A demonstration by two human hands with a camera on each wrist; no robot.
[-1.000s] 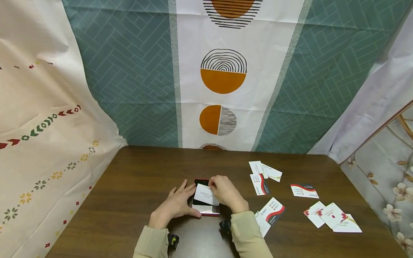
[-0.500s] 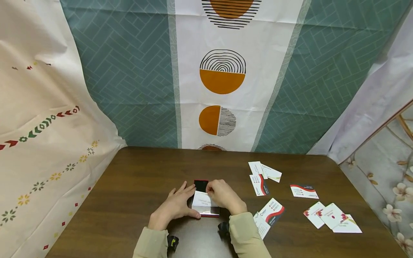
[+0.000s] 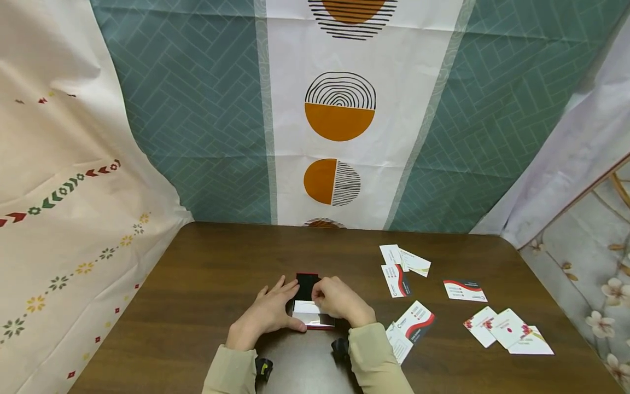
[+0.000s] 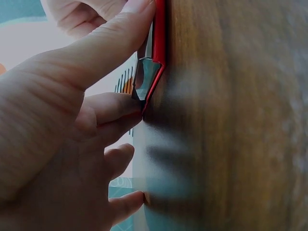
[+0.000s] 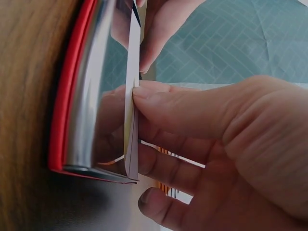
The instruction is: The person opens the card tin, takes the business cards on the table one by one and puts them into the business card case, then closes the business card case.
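A red-edged business card case [image 3: 307, 285], dark inside with a shiny metal pocket, lies opened on the table. My left hand [image 3: 268, 314] steadies its left side, fingers straight and spread, the thumb at the near corner. In the left wrist view, the case's red edge [image 4: 160, 36] runs under that thumb. My right hand [image 3: 342, 301] pinches a white business card [image 3: 304, 307] at the case's right side. Seen from the right wrist, the thumb presses on the thin stack of white cards [image 5: 132, 120] at the shiny metal pocket [image 5: 89, 106].
Several loose business cards lie to the right: a group [image 3: 392, 272] at the back, a red-and-dark card [image 3: 465, 291], a flowered group [image 3: 507, 331], and a near pair [image 3: 413, 322] beside the right sleeve. Patterned cloth [image 3: 339, 120] hangs behind the brown table [image 3: 236, 251].
The white card has slid toward me, down into the case's near pocket, and less of it shows. My right hand has moved slightly nearer with it; my left hand has stayed put.
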